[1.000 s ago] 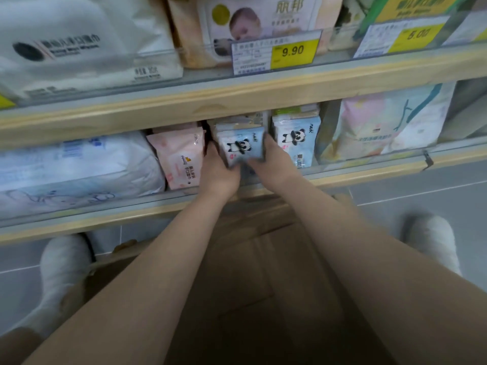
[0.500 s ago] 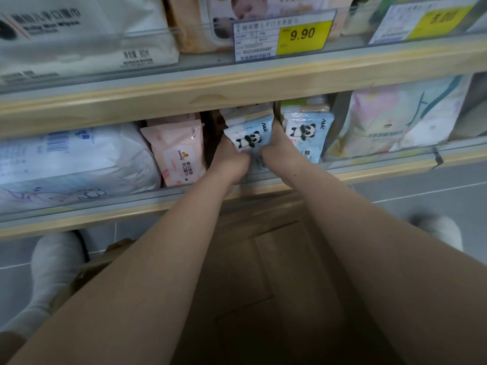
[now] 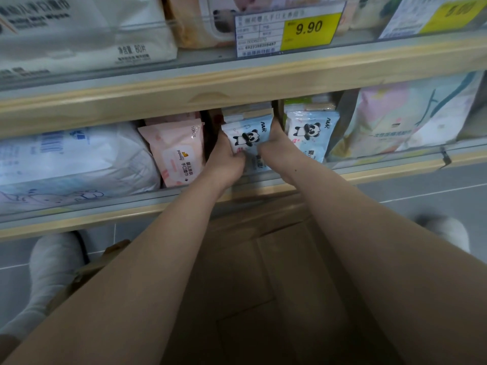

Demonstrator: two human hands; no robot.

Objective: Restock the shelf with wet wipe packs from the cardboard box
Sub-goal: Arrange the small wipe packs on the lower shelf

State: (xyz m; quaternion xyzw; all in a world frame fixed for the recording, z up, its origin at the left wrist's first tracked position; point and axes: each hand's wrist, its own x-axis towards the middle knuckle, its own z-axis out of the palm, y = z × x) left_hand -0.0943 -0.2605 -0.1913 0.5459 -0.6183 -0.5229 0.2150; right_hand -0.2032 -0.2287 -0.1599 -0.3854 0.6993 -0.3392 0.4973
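Both hands reach into the lower shelf [image 3: 263, 192] and hold one light-blue panda wet wipe pack [image 3: 249, 138] upright between them. The left hand [image 3: 224, 162] grips the pack's left edge with its thumb curled onto the front; the right hand [image 3: 274, 151] clasps the right edge, thumb on the front, fingers hidden behind the pack. This pack stands at the front of a row of like packs, whose tops show just behind it.

Just to its right stands a second panda pack [image 3: 312, 135], also fronting a row. To the left, apart from the held pack by a dark gap, leans a pink wipe pack [image 3: 176, 154], and further left lies a large white-and-blue soft package [image 3: 73, 159]. At the far right of the same shelf sits a pastel pack [image 3: 405, 119].

The upper shelf carries a big white pack [image 3: 87, 30] and a yellow price label [image 3: 287, 30] reading 9.90.

Below the arms, near the viewer, is the cardboard box [image 3: 263, 272]; its inside is dim and mostly covered by the forearms, so its contents cannot be made out, though the visible bottom looks bare.
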